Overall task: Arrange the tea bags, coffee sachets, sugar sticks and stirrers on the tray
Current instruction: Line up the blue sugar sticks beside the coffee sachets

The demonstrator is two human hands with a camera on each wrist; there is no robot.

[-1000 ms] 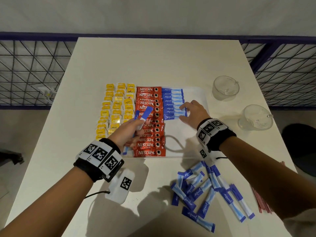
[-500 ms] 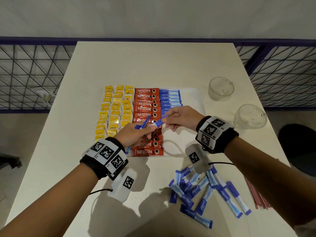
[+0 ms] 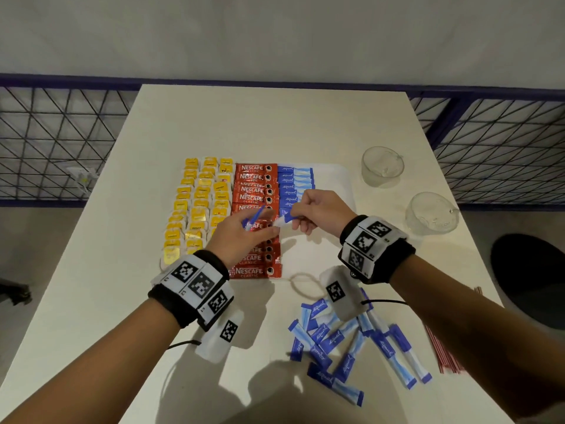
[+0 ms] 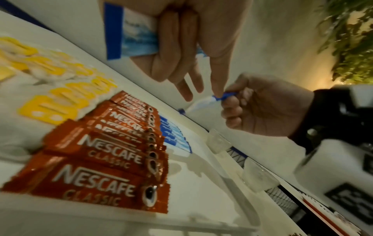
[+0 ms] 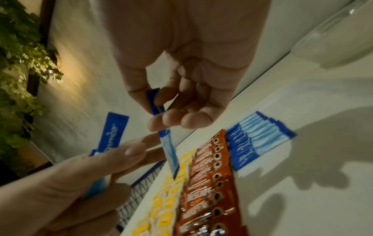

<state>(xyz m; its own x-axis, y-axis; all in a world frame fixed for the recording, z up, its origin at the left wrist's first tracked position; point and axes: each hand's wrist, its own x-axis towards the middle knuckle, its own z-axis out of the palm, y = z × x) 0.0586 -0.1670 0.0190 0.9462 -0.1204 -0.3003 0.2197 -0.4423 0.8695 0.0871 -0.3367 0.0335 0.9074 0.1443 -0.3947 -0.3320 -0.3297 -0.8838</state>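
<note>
Start at the bottom of the head view: the loose sugar sticks (image 3: 351,341) lie in a crossed heap on the tabletop (image 3: 91,301) at lower right, with the red stirrers (image 3: 443,353) at the right edge, none of them on the tray yet.

Above them, in the middle of the frame, your hands meet over the coffee sachets (image 3: 255,215). Your right hand (image 3: 321,211) has thumb and curled fingers (image 5: 171,118) pinched on the dark blue end of one sugar stick (image 3: 282,221). Your left hand (image 3: 241,237) keeps another stick (image 5: 112,134) clamped between thumb and fingers, with its forefinger stretched out towards the one being passed; whether that fingertip is touching it is hard to tell through the blur.

Let the left hand give way fully before you draw the stick clear, and keep the pinch at the sealed end so the thin paper tube doesn't buckle. Then lay it flat, dark end to the left, just under the last stick of the blue column (image 3: 295,185), edges level.

Further up, that column runs along the right of the red sachets, the yellow tea bags (image 3: 198,209) fill the left, and the white tray (image 3: 336,185) shows bare at the right. Beyond stand two glass cups (image 3: 382,169).
</note>
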